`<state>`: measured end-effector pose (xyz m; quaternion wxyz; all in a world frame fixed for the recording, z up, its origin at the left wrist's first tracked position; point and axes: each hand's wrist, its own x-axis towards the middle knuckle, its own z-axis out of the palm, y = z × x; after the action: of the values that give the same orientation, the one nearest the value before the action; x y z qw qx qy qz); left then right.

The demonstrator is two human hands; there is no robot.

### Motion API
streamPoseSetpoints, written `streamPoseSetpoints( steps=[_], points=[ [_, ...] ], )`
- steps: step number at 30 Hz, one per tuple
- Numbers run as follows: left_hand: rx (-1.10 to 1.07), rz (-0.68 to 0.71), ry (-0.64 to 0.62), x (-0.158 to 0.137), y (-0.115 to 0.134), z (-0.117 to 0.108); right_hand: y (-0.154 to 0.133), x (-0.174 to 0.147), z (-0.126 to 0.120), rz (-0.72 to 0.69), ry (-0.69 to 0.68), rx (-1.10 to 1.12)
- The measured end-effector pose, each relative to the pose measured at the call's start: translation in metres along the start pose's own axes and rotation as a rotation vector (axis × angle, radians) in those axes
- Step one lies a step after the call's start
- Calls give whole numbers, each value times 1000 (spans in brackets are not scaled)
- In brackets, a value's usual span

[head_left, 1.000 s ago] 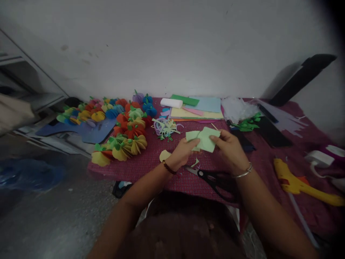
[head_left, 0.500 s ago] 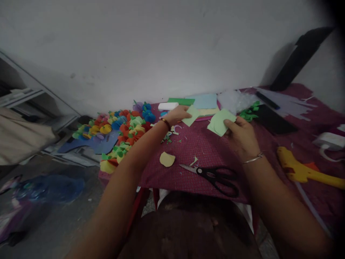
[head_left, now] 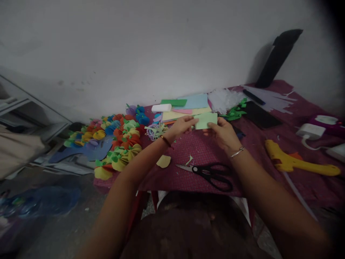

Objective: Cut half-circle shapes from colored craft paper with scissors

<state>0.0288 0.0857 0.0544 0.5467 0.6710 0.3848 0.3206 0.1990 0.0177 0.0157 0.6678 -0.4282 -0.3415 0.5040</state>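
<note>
Pale green paper pieces [head_left: 206,119] are held up over the back half of the table. My left hand [head_left: 183,126] pinches their left edge, and my right hand [head_left: 223,132] grips the right side with the thumb on the front. How many sheets lie together there I cannot tell. Nearer to me on the cloth lie black-handled scissors [head_left: 206,172], blades partly apart and pointing left. Beside their tip is a cut yellow paper piece [head_left: 163,161]. Thin paper scraps [head_left: 156,131] lie in a heap close to my left wrist.
Colourful paper pumpkins [head_left: 126,131] crowd the table's left side. Stacked coloured sheets [head_left: 192,101] and a clear plastic bag [head_left: 223,99] line the wall. Green paper pieces [head_left: 235,110], a dark flat panel [head_left: 261,115] and a yellow glue gun [head_left: 293,162] lie to the right.
My hands have come together; the green piece in my left hand now meets those in my right. The view has shifted slightly, showing more of the table's right side.
</note>
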Motion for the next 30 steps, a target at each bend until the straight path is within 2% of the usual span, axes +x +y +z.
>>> streamPoseSetpoints(
  steps=[3,7,10,12,18,23,30],
  points=[
    [85,60,-8,-26,-6,-1,6,-1,-1,-66,-143,-188],
    [471,126,-36,-46,-18,-15,9,-5,-2,-304,-303,-767],
    [664,184,5,-53,-26,-21,9,-9,2,-377,-408,-1025],
    [687,196,11,-55,-31,-20,9,-13,5,-350,-425,-1092],
    [616,239,49,-58,-41,-17,11,-15,6,-305,-351,-1118],
    [557,224,-36,-61,-56,-17,14,-11,2,-204,-495,-1218],
    [574,210,23,-61,-65,-8,22,-13,5,-227,-494,-1219]
  ],
)
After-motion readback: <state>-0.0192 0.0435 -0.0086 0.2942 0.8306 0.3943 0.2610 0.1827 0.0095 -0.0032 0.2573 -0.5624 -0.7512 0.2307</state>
